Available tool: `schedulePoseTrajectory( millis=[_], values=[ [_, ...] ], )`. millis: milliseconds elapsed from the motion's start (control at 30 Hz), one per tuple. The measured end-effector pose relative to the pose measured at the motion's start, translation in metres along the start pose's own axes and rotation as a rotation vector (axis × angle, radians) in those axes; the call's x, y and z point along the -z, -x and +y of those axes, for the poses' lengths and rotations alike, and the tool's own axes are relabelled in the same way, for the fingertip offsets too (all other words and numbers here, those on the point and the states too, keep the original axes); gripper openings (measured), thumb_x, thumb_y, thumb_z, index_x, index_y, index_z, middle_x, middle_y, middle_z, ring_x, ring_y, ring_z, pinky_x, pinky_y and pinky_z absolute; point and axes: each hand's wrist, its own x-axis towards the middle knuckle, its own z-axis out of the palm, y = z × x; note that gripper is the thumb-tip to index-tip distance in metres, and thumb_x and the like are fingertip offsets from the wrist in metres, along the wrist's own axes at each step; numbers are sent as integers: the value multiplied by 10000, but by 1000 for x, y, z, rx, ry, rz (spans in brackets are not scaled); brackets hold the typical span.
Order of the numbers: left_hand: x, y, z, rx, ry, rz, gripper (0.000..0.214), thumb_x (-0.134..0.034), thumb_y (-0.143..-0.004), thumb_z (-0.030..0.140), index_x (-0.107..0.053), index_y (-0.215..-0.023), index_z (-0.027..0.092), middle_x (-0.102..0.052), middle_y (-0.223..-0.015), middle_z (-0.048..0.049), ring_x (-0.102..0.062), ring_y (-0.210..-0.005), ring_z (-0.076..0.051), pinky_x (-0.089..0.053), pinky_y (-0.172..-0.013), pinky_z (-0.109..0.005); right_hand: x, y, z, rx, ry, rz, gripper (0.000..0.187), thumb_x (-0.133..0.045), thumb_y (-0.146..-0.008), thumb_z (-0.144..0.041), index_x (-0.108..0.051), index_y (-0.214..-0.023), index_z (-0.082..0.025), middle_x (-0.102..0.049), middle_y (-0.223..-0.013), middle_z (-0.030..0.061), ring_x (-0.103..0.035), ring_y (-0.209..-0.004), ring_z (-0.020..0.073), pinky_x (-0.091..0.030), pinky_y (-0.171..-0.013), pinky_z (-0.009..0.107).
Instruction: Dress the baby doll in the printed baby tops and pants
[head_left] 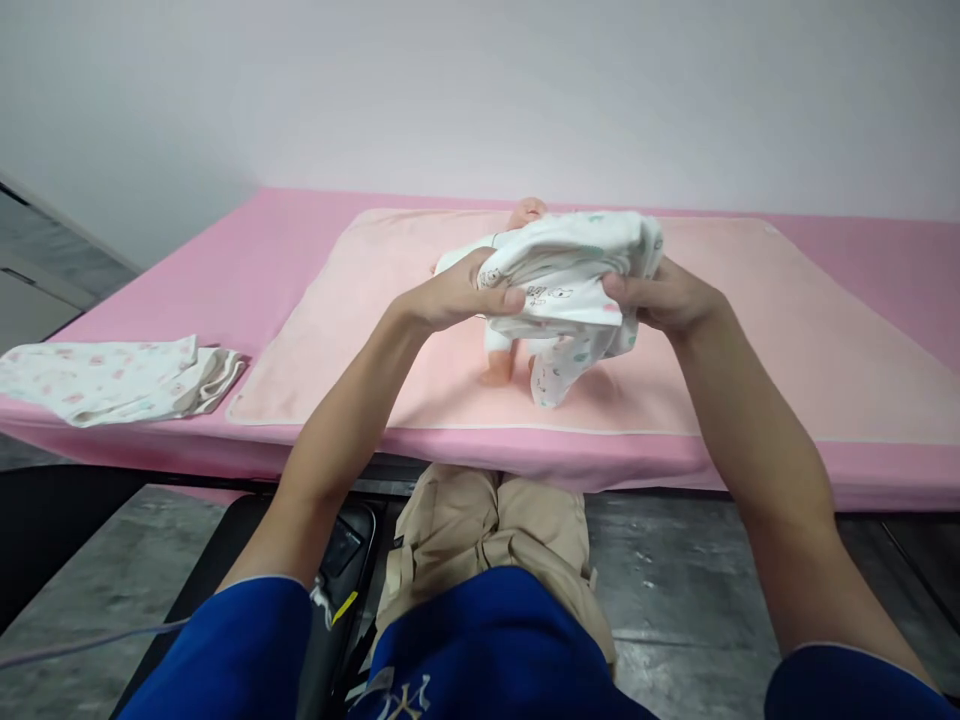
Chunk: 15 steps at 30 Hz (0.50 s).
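Note:
A white printed baby garment (574,275) is bunched up between both my hands above the light pink mat (787,340). My left hand (457,295) grips its left side, thumb pressed on the cloth. My right hand (667,298) pinches its right side, fingers closed. One trouser leg of the garment hangs down toward the mat. Behind and under the cloth lies a baby doll (501,352); only the top of its head, part of its white-clad body and a bare foot show.
The mat lies on a pink padded table (285,230) against a white wall. A folded white cloth with pink print (112,378) rests at the table's left front edge. A dark chair and a cable stand at floor level by my knees.

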Motion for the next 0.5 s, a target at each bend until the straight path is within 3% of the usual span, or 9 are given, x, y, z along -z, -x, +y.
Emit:
schedulePoseTrajectory(
  millis=[100,200,333,400,500],
  values=[
    [-11,19,-3,25,11,51,947,-1018,-566,761,-752,-1275,191,-807,-1132,-122,-740,-1279,-416,-613,-1073,-491,-23,10,7,-86,-61,76,681,-871,-802,-804,-744,-1138,-225,-741,-937,47,-763,-1064,336,-675,-890,443],
    [-21,36,0,48,12,140,870,-948,-660,805,-756,-1248,193,-813,-1118,-132,-758,-1264,-396,-616,-1076,-483,-41,19,4,-135,-46,72,644,-834,-832,-822,-734,-1066,-230,-726,-864,51,-761,-1017,332,-671,-918,477],
    [-38,55,8,116,16,241,729,-879,-762,799,-779,-1126,176,-822,-1097,-141,-786,-1193,-359,-624,-1054,-452,-57,32,-15,-104,62,40,697,-942,-777,-690,-730,-1268,-244,-792,-1150,88,-733,-1224,354,-614,-1095,535],
    [-51,64,12,158,3,292,695,-904,-775,726,-785,-1176,171,-828,-1154,-141,-776,-1220,-350,-616,-1069,-443,-65,36,-21,-106,138,40,723,-969,-766,-577,-712,-1356,-248,-779,-1303,103,-696,-1319,364,-570,-1168,564],
    [-74,77,12,246,-49,383,711,-936,-766,605,-773,-1297,161,-817,-1279,-148,-756,-1260,-342,-611,-1066,-421,-78,39,-12,-169,240,148,535,-838,-868,-455,-714,-1329,-212,-775,-1331,122,-700,-1296,363,-549,-1183,581]
  ],
)
